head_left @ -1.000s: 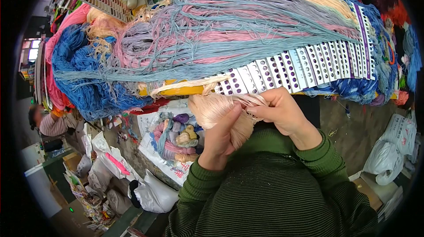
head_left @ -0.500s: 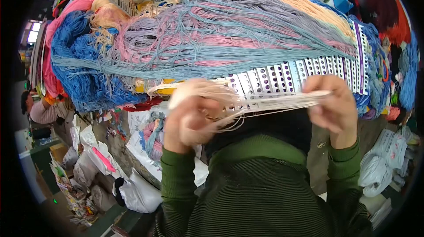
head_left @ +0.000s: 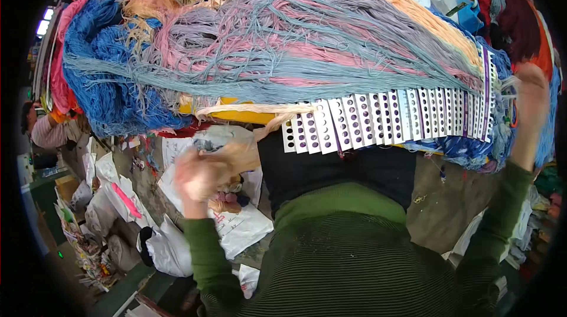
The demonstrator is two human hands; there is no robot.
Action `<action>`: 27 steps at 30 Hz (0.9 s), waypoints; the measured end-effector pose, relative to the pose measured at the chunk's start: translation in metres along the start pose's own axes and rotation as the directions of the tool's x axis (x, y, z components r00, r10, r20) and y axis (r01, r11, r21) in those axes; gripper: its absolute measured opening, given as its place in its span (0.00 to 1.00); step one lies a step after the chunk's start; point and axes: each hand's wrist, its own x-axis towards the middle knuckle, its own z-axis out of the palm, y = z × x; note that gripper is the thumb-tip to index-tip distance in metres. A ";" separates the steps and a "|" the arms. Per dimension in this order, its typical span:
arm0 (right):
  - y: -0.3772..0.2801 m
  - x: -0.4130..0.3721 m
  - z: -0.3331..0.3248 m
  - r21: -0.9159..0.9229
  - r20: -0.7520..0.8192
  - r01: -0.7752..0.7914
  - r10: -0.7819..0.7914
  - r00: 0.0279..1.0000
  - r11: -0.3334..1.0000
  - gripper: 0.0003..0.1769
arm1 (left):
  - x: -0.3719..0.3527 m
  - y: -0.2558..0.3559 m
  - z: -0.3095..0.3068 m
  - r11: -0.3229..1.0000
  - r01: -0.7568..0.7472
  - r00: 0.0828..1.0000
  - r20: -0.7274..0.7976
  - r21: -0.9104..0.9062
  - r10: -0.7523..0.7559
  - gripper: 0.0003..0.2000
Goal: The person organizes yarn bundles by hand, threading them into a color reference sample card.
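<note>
My left hand (head_left: 204,176), smeared by motion, is low on the left, below the table edge. A hank of cream thread (head_left: 243,156) runs from it up toward the cards, and the hand appears closed around it. My right hand (head_left: 531,90) is raised at the far right, also blurred, beside pale loose strands (head_left: 509,85); its fingers cannot be made out. Between the hands lies a row of white cards with punched holes (head_left: 348,119). A flat band of cream thread (head_left: 260,108) stretches to the leftmost cards. Long blue-grey threads (head_left: 236,88) fan in toward the right-hand cards.
Pink, lilac and peach threads (head_left: 407,4) cover the table, with a blue yarn heap (head_left: 100,63) at left. Dark red yarn (head_left: 520,28) hangs at right. White bags (head_left: 168,249) stand on the floor at left. Another person's sleeve (head_left: 50,131) shows at far left.
My hands have moved apart from the stretched cream threads. The left went down and left with cream thread; the right swung out and up to the far right.
</note>
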 end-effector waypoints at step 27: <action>0.113 -0.149 0.254 -0.450 0.500 0.138 0.121 0.857 0.882 0.16 | 0.012 -0.122 0.210 0.860 0.062 0.868 0.398 0.507 -0.297 0.06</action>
